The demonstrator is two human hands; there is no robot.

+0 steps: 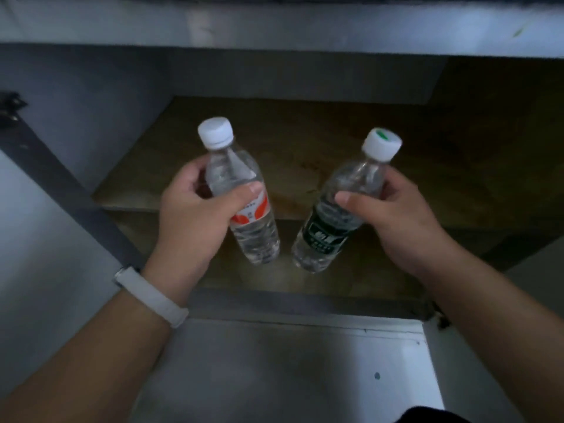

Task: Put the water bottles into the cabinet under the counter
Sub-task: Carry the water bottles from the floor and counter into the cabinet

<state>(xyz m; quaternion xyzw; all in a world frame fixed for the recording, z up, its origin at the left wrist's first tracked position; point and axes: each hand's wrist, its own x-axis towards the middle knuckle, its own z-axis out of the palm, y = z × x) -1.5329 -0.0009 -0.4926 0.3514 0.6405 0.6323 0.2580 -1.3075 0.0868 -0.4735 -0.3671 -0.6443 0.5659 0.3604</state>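
My left hand (pixel 195 209) grips a clear water bottle with a red and white label (pixel 244 203) and a white cap. My right hand (pixel 393 218) grips a second clear bottle with a dark green label (pixel 329 227) and a white cap marked green. Both bottles stand upright side by side, a small gap between them, over the front part of the open cabinet's brown lower floor (pixel 305 279). Whether their bases touch that floor I cannot tell. A brown shelf (pixel 305 141) runs behind them, higher up.
The counter's grey front edge (pixel 274 25) runs across the top. A grey cabinet side wall (pixel 100 117) and a dark door frame strip (pixel 61 190) lie at left. The grey floor (pixel 274 361) lies below the cabinet sill. A white band circles my left wrist.
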